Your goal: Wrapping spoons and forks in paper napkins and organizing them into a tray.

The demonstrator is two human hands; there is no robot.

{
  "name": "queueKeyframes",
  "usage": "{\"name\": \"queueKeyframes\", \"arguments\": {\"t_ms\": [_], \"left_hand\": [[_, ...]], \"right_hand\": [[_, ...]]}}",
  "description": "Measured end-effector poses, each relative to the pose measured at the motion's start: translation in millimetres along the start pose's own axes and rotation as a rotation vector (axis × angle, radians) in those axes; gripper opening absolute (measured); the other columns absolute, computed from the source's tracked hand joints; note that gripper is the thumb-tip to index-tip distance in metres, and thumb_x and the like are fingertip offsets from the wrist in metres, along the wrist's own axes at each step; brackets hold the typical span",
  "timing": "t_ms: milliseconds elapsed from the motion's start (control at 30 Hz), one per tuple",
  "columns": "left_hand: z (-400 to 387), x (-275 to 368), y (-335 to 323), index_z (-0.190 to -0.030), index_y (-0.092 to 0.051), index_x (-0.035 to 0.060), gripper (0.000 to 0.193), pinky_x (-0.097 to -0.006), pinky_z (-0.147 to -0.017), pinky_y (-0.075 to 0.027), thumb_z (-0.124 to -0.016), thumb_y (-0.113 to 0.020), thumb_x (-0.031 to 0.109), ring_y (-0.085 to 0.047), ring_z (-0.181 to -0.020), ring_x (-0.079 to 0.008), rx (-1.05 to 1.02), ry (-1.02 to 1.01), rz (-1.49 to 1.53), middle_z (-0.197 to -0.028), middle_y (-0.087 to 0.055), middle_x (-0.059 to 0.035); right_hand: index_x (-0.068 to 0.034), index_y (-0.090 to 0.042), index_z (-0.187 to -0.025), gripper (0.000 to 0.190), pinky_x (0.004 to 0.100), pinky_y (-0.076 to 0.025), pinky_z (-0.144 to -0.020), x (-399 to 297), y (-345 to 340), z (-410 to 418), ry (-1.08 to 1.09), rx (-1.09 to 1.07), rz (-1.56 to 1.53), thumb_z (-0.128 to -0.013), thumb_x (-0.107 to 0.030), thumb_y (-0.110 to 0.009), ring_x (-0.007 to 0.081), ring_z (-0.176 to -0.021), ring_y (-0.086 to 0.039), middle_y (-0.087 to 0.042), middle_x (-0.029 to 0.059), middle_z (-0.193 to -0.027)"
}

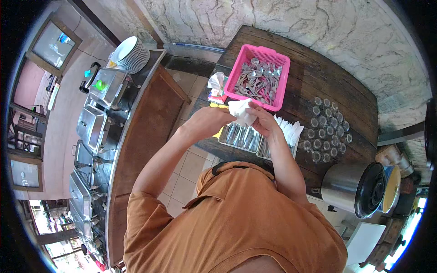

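A crumpled white paper napkin (241, 111) is held up between both hands, above the table's near side. My left hand (218, 119) grips its left edge with the fingertips. My right hand (262, 119) pinches its right side between thumb and fingers. Whether a utensil is inside the napkin cannot be seen. Just below the hands lies a tray of bare metal cutlery (240, 137). Beside it, a second tray (266, 153) sits partly behind my right forearm, with cutlery and white napkin-wrapped bundles (289, 131). Beyond stands a pink plastic basket (286, 80) of loose spoons and forks (257, 80).
A pack of napkins (216, 85) and a yellow item (217, 133) lie left of the basket. Upturned glasses (322, 121) stand on the wooden table (314, 68). A steel urn (344, 187) is at right. Chafing dishes (91, 126) and stacked plates (131, 54) line the left counter.
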State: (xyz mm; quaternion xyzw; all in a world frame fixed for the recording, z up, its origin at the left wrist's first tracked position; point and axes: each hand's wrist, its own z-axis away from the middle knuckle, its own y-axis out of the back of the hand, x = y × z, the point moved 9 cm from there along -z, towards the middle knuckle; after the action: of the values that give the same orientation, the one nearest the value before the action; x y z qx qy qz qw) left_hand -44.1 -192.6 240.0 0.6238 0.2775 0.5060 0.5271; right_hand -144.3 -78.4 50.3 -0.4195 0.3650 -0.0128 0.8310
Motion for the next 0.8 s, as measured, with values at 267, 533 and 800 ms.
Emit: {"name": "queueKeyframes", "arguments": {"t_ms": [267,533,800], "left_hand": [[4,0,-27,-0.119,-0.073,0.0118,0.026,-0.0480,-0.088,-0.055,-0.100,-0.057,0.019,-0.070,-0.099,-0.0359,-0.103,0.011,0.113,-0.108,-0.073,-0.0136],[-5,-30,-58,-0.120,-0.074,0.0046,0.025,-0.0378,-0.074,-0.058,-0.098,-0.065,0.013,-0.074,-0.076,-0.0247,-0.208,0.120,0.380,-0.107,-0.077,-0.0144],[-13,-83,-84,-0.124,-0.074,0.0044,0.030,-0.0300,-0.064,-0.057,-0.099,-0.069,0.020,-0.071,-0.071,-0.0138,-0.279,0.347,0.776,-0.101,-0.078,-0.0073]], "right_hand": [[-0.006,-0.067,-0.131,0.044,0.0386,-0.053,-0.103,-13,-11,-2,-0.074,-0.219,0.074,-0.088,-0.011,-0.076,0.0207,-0.111,-0.068,-0.070,0.0076,-0.123],[-0.006,-0.075,-0.117,0.029,0.0268,-0.051,-0.091,-50,-35,-8,0.177,-0.054,0.439,-0.089,-0.011,-0.079,0.0112,-0.099,-0.067,-0.074,0.0015,-0.103],[-0.007,-0.068,-0.133,0.046,0.0301,-0.052,-0.088,-80,-101,49,0.569,-0.117,0.750,-0.088,-0.004,-0.079,0.0100,-0.091,-0.068,-0.075,0.0028,-0.097]]}}
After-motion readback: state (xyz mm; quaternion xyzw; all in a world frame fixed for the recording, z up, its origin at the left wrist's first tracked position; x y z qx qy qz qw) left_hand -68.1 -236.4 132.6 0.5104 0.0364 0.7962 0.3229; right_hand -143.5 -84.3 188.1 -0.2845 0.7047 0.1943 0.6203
